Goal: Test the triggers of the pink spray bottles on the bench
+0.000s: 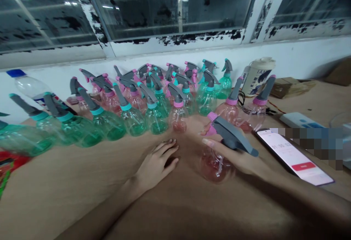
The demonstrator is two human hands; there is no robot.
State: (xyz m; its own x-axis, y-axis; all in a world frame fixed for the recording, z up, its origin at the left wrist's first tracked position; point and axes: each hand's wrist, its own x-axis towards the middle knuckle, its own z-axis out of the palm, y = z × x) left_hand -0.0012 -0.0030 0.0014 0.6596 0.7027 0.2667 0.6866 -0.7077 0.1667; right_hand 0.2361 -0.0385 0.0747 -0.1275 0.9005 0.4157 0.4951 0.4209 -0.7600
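The right hand (233, 156) grips the neck of a pink bottle (216, 167), near the right part of the table (76, 181). The left hand (156, 163) is open, resting on the table, near the rows of spray bottles (137, 121).

1. The camera sits on the person's head.
2. It looks forward and down at the table (68, 174).
3. The left hand (155, 165) and the right hand (233, 154) with its pink bottle (214, 168) look close.
4. The window (153, 9) is far back, up top.
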